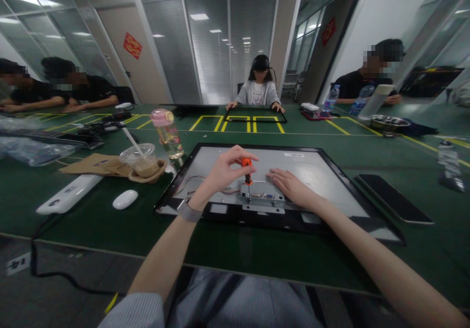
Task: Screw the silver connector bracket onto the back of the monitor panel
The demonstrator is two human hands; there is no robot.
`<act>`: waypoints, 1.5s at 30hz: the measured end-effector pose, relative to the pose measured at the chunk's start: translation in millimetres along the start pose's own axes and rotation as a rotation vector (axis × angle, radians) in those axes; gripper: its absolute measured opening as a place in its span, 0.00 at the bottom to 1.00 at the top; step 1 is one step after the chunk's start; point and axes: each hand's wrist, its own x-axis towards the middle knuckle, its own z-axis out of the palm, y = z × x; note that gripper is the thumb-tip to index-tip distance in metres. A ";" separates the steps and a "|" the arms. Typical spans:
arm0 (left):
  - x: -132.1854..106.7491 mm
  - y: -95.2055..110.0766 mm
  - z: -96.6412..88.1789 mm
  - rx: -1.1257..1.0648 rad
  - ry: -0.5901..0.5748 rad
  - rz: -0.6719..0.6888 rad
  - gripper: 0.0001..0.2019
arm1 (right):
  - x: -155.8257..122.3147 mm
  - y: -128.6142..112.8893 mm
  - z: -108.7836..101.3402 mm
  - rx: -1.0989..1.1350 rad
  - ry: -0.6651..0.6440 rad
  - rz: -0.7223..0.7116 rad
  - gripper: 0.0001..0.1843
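My left hand grips an orange and black screwdriver between thumb and fingers, its shaft pointing straight down. The tip meets a metal bracket with connector ports along its side. That bracket sits on a flat display panel with a black frame, lying back side up on the table. Palm down, my right hand lies with its fingers stretched out beside the bracket's right end. Thin wires run over the panel to the left of the bracket. The screw under the tip is too small to make out.
Left of the panel are an iced drink cup, a pink-lidded bottle, a white case and a white power bank. A black phone lies to the right. Across the green table, a person holds a black frame.
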 end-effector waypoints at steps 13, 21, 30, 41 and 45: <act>0.1 -1.2 1.2 -0.086 0.020 -0.015 0.11 | 0.5 -1.6 -0.8 0.015 0.006 0.013 0.32; -1.5 4.3 -9.3 -0.229 -0.229 -0.067 0.16 | 0.6 -2.2 -0.3 0.007 0.012 0.011 0.31; 0.6 0.8 -1.1 -0.018 0.008 0.030 0.11 | 0.0 -4.7 -3.5 0.008 -0.016 0.021 0.31; 0.1 -2.5 -5.5 -0.116 -0.045 -0.011 0.09 | -0.2 -3.7 -3.4 0.015 0.003 0.009 0.31; 0.7 1.9 -8.3 -0.082 -0.089 -0.006 0.11 | -0.3 -3.5 -3.7 0.003 0.007 0.001 0.30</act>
